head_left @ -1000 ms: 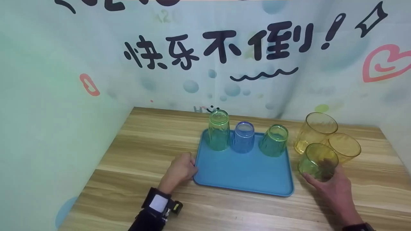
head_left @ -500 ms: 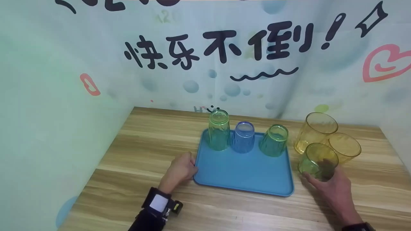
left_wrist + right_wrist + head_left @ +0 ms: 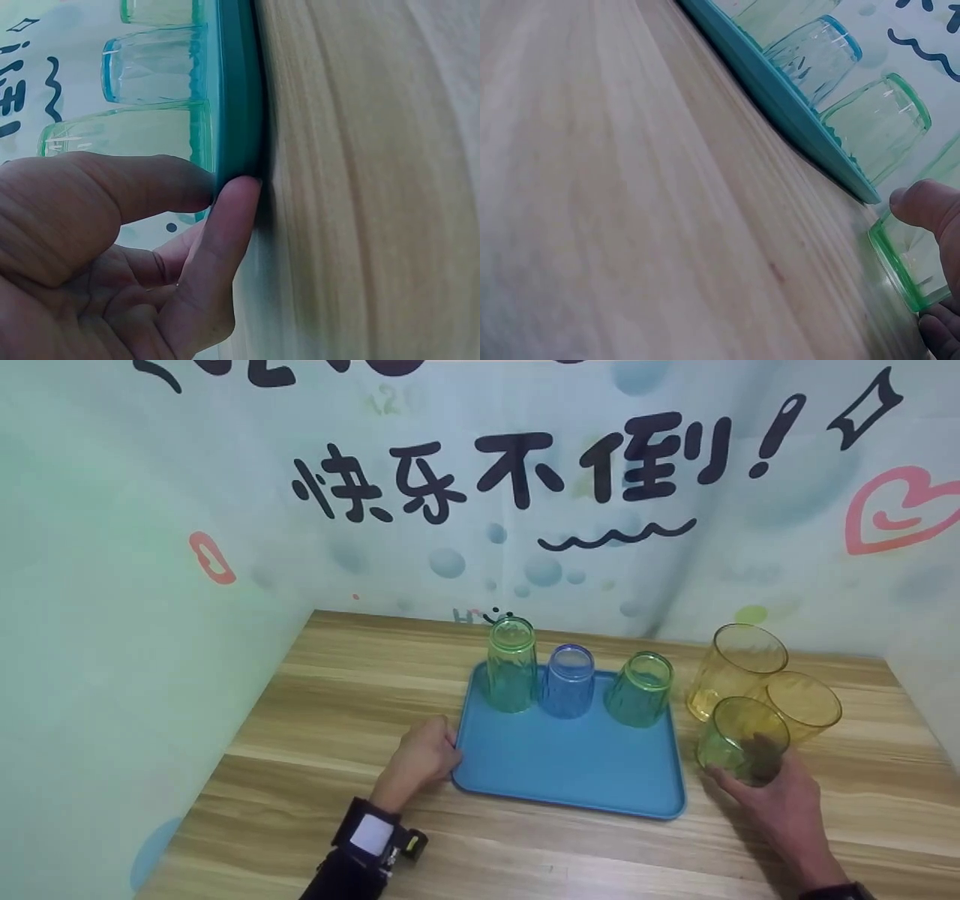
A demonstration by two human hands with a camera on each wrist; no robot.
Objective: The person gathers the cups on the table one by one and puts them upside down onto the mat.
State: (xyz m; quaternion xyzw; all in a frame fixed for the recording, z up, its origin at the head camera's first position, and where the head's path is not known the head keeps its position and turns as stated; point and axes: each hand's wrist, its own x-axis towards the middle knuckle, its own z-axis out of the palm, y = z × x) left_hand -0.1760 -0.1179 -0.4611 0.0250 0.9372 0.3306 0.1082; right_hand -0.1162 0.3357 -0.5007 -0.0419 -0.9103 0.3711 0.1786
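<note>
My left hand (image 3: 420, 757) pinches the left rim of a blue tray (image 3: 562, 765); in the left wrist view, thumb and finger (image 3: 229, 225) meet at its edge. Along the tray's back stand three upside-down glasses: a tall green glass (image 3: 512, 667), a blue glass (image 3: 568, 682) and a shorter green glass (image 3: 640, 690). Right of the tray, my right hand (image 3: 784, 802) grips an upright green glass (image 3: 724, 750) low down, thumb on its near side. Its thick base (image 3: 896, 262) is at the tabletop in the right wrist view. Some fingers show only through the glass.
Behind the held glass stand two upright amber glasses, a taller one (image 3: 739, 660) and a shorter one (image 3: 814, 705), close together. A printed cloth (image 3: 450, 547) hangs along the back of the wooden table (image 3: 315, 720).
</note>
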